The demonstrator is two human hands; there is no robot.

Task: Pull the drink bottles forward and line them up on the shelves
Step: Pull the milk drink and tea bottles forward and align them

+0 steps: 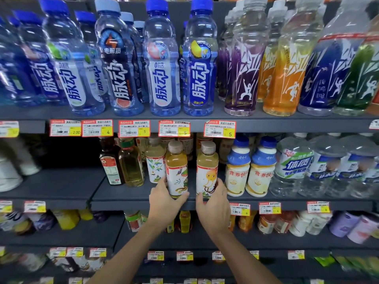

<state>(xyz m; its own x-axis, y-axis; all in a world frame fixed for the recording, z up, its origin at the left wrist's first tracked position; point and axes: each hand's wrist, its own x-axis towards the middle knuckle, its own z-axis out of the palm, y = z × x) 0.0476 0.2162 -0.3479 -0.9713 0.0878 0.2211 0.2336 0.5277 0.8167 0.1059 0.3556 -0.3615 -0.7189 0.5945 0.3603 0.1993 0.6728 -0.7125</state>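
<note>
At front lip of middle shelf (pixel 127 194): left hand (pixel 164 199) wrapped round amber tea bottle (pixel 176 171), right hand (pixel 215 203) wrapped round paler tea bottle (pixel 206 171). Both bottles upright, narrow gap between. Bare decking left of left hand; white blue-capped bottles (pixel 238 169) just right of right hand. Matte dark-grey shelf, clear plastic, printed sleeves.

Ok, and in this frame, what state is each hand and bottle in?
left tea bottle: upright, capped, front of middle shelf.
right tea bottle: upright, capped, front of middle shelf.
left hand: grips left tea bottle's base.
right hand: grips right tea bottle's base.
white milk bottles: upright, capped, untouched.
</note>
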